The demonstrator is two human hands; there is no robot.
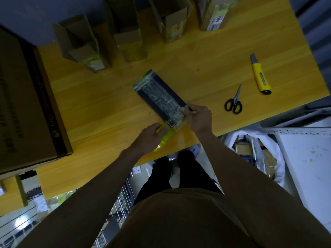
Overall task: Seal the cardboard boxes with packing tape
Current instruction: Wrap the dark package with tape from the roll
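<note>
Yellow-green packing tape (165, 138) is stretching from the near end of a dark, tape-wrapped box (161, 99) into the left hand (151, 135), whose fingers are curling round the strip and pinching it just beside the box's lower corner. The right hand (196, 119) is gripping the same near end of the box from the other side, thumb lying on its top face. The box is lying flat and slanted on the wooden worktop (107, 104), reaching away from both hands. Out past the right hand, black-handled scissors (233, 102) are lying closed, and beyond them a yellow utility knife (260, 76). Far ahead of the hands, several open cardboard boxes (125, 33) are standing in a row. Well off from the left hand, a large brown carton (26, 104) is sitting.
</note>
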